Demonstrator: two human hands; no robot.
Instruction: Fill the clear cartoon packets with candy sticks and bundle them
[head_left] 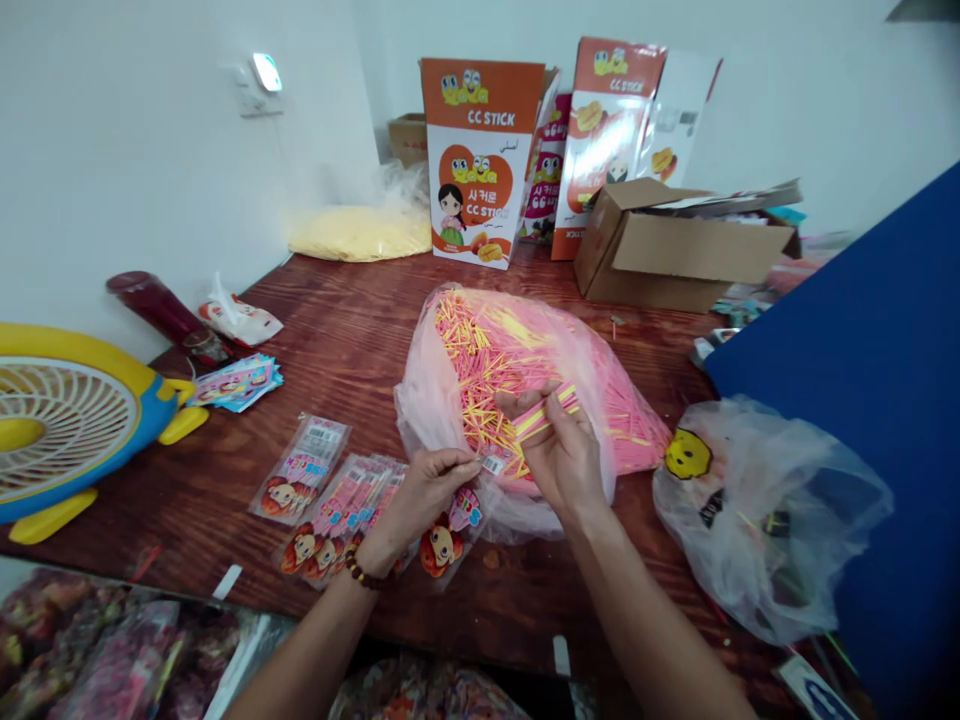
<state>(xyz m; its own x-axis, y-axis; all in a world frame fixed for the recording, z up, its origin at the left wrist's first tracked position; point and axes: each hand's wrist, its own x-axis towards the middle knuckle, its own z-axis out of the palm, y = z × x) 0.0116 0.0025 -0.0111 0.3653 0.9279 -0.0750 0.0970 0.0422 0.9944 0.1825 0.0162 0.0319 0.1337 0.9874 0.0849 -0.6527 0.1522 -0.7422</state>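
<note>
My right hand is closed around a small bundle of pink and yellow sticks, held over the open bag. At the upper edge of a clear printed packet, my left hand pinches the plastic between thumb and fingers. The packet has a cartoon figure and a barcode label. Beneath and behind both hands, a big translucent plastic bag lies open, full of loose pink and yellow sticks. Left of my left wrist, several similar packets overlap in a row, and another packet lies beside them.
A yellow and blue fan stands at the left, near printed cards and a dark red bottle. Printed cartons and an open cardboard box line the back. A clear bag sits right, beside a blue panel.
</note>
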